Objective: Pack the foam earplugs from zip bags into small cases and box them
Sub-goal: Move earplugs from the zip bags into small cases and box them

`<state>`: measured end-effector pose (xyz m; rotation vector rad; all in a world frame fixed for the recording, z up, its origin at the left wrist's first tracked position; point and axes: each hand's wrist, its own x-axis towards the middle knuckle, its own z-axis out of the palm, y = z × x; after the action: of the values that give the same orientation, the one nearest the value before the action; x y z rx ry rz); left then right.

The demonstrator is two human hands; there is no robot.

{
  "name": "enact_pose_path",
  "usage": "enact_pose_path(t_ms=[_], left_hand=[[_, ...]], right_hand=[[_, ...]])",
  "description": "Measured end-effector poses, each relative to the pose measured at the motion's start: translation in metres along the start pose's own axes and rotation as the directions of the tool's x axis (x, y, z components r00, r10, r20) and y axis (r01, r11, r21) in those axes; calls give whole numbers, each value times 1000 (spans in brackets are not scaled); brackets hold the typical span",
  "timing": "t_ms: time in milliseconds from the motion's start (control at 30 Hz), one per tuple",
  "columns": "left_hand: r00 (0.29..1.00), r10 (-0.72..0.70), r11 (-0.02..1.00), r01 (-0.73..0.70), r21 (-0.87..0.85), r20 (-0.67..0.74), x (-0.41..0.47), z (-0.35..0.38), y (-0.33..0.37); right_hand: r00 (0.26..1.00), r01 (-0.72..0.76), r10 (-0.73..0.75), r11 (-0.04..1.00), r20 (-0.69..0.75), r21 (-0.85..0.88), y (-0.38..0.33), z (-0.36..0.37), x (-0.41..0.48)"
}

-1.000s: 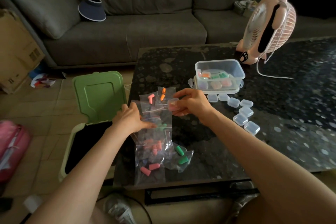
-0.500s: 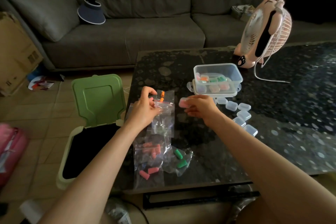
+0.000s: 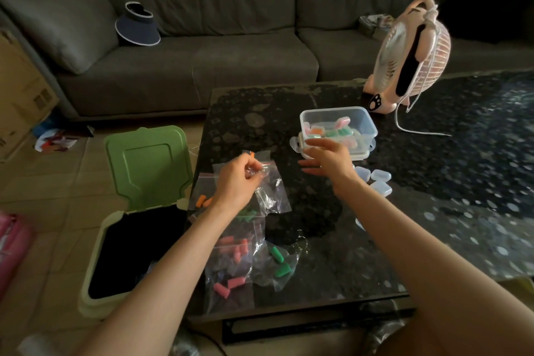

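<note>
Left hand of mine is pinching the crumpled clear plastic zip bag between curled fingers and thumb, lifting it just above the dark speckled glass table. It is looking empty to me, though I cannot tell for certain through the creases. Just left of that hand the pale bin with the raised green lid is standing open. If I am tossing the bag in there with a plug still inside, that plug is lost.

Below my wrist the other clear bags, holding orange foam earplugs, pink foam earplugs and green foam earplugs, are lying along the table's left edge. Dragging my forearm back could be sweeping them off into the bin.

Further right, my right hand is hovering with fingers straight and spread, holding nothing, at the near wall of the clear rectangular plastic box. The box is holding filled small cases. Whether my fingertips are touching it I cannot tell. By my right wrist the empty translucent small cases are sitting loose, and they probably skid easily on the glossy top if I am turning carelessly.
</note>
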<state>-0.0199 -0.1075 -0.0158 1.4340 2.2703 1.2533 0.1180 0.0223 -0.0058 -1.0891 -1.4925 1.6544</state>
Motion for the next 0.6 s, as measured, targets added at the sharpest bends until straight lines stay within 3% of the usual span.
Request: enact_pose_path(t_ms=[167, 300, 400, 467, 600], left_hand=[[992, -5, 999, 1, -33, -125, -5, -23, -20], [937, -85, 995, 66, -68, -339, -10, -57, -47], [828, -297, 953, 227, -201, -476, -16, -86, -76], [730, -471, 878, 336, -341, -495, -19, -102, -99], [579, -754, 648, 573, -502, -312, -28, -118, -154]], right_hand=[[993, 28, -7, 985, 120, -170, 7, 8, -6], [985, 35, 5, 973, 171, -229, 13, 12, -7], [981, 40, 9, 967, 193, -252, 15, 13, -9], [979, 45, 12, 961, 203, -273, 15, 14, -12], [976, 74, -5, 947, 216, -312, 14, 16, -18]])
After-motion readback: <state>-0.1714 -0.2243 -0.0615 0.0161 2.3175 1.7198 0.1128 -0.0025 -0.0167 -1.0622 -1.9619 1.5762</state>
